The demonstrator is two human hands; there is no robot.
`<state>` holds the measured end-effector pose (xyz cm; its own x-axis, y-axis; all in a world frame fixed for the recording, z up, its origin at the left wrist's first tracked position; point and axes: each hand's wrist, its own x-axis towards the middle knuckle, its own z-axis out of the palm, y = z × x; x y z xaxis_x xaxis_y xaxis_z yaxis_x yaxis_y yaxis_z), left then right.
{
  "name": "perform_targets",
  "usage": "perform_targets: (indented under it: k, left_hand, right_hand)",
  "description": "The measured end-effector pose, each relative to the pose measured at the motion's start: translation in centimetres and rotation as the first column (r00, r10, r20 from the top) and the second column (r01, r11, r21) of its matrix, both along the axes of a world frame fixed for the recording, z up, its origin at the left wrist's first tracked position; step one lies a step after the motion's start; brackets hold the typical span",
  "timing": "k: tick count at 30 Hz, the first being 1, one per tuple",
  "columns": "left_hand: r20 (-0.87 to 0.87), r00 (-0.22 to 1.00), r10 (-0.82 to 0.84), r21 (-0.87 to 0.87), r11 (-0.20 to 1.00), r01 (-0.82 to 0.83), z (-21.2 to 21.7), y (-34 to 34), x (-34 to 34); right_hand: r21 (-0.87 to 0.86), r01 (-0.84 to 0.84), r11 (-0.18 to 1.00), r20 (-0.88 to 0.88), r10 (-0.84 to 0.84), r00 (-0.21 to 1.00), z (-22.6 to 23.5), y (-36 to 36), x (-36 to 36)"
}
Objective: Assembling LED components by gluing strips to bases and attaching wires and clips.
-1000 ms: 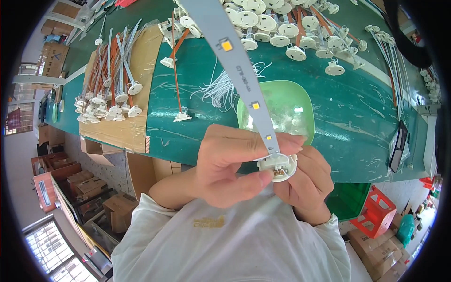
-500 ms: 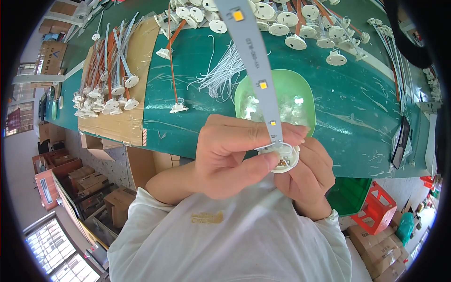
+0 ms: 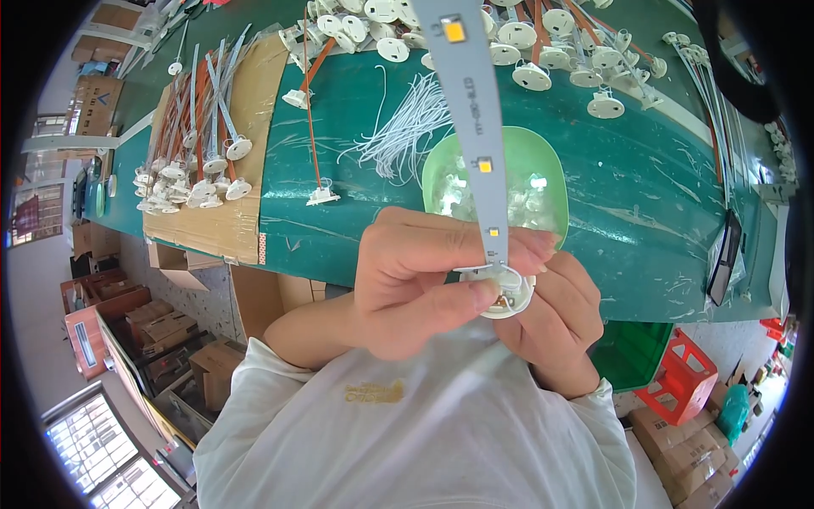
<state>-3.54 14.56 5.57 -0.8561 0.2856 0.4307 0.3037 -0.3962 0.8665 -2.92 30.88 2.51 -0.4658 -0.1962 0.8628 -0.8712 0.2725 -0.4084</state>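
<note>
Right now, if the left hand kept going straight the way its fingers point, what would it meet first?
The left hand points its fingers toward the right hand, so it would first press into the small round white cap both hands already hold, at the end of the LED strip. Depth is hard to judge.

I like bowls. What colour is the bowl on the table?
Light green bowl, seen in the head view.

Glossy green plastic bowl (image 3: 543,170); matt cardboard sheet (image 3: 254,170).
</note>
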Motion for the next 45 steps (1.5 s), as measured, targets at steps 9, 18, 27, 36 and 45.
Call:
perform_targets:
  k: [9, 18, 27, 36, 45]
  left_hand:
    - [0.085, 0.996, -0.003, 0.013, 1.0, 0.001, 0.5, 0.0, 0.2]
    - [0.07, 0.998, 0.001, 0.048, 0.999, -0.005, 0.3, 0.2, 0.3]
    - [0.031, 0.998, -0.061, -0.173, 0.983, 0.065, 1.8, -0.9, -0.3]
    - [0.124, 0.856, 0.503, -0.301, 0.841, -0.45, 3.2, -9.5, -1.0]
    - [-0.576, 0.422, 0.7, -0.811, -0.423, -0.404, 9.1, -32.3, 0.1]
  right_hand:
    - [0.03, -0.022, 0.999, -0.032, 0.023, 0.999, -0.4, 0.1, -0.3]
    - [0.063, 0.007, 0.998, -0.04, -0.005, 0.999, -0.6, 0.2, -0.1]
    - [-0.026, 0.022, 0.999, 0.044, -0.021, 0.999, 0.3, -0.4, -0.5]
    - [0.073, 0.017, 0.997, 0.237, -0.034, 0.971, 2.6, 0.7, -0.7]
    - [0.134, 0.35, 0.927, 0.267, -0.374, 0.888, 0.0, 3.8, -2.6]
